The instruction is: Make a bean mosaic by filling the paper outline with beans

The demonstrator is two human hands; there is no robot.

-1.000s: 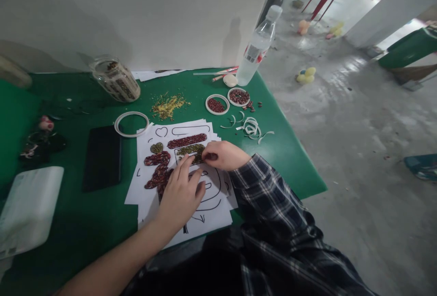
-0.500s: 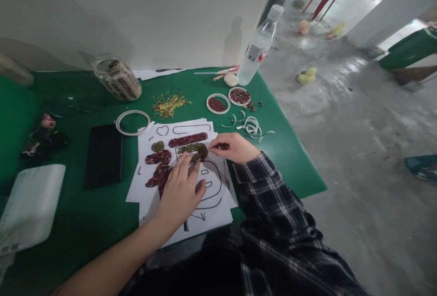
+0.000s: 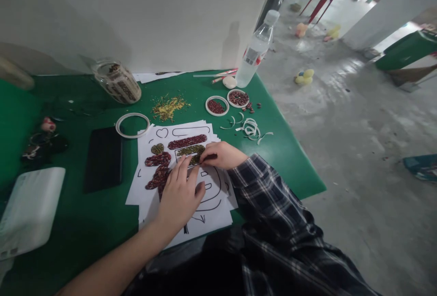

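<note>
White paper sheets (image 3: 211,216) with black outlines lie stacked on the green table. My left hand (image 3: 180,186) rests flat on them, fingers spread, its fingertips at the lower edge of a patch of green beans (image 3: 187,150). At the right end of that patch is my right hand (image 3: 221,155), thumb and forefinger pinched low over the paper; whatever they hold is too small to make out. Above the patch a drawn bar is filled with red beans (image 3: 187,141). Dark red beans (image 3: 159,173) fill a shape on the left, partly behind my left hand.
Two lids of beans (image 3: 217,105) (image 3: 238,99) stand near a water bottle (image 3: 254,54). White strips (image 3: 251,128) curl at the right. Yellow bits (image 3: 170,107), a ring (image 3: 132,125), a jar (image 3: 119,82) and a dark tablet (image 3: 103,159) lie around the paper.
My right hand has moved slightly down and to the left, from the upper right of the green bean patch to its lower right corner. My left hand has stayed in place.
</note>
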